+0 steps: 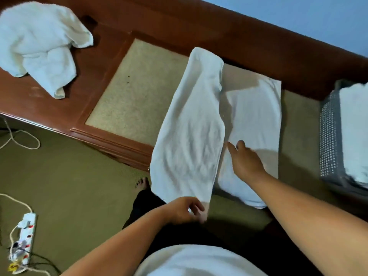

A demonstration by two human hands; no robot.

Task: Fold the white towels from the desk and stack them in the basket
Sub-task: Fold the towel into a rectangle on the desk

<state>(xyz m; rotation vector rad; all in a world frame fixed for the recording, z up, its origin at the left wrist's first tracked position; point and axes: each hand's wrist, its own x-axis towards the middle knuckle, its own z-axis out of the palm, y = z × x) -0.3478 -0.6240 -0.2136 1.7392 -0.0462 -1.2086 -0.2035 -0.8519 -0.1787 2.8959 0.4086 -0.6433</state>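
A white towel (253,120) lies spread across the brown desk (199,24), its near end hanging over the front edge. Its left half (191,126) is lifted and folding over toward the right. My left hand (187,211) pinches the near corner of that lifted half. My right hand (246,160) presses flat on the lying half, index finger pointing at the fold line. A crumpled heap of white towels (39,42) sits at the desk's far left. The grey perforated basket (328,136) stands at the right with folded white towels (354,126) inside.
The desk has a beige inset panel (135,92). On the olive carpet below left lie a white power strip (24,236) and a looped cord (22,140). My bare foot (142,183) shows under the desk edge. A blue wall (298,14) stands behind.
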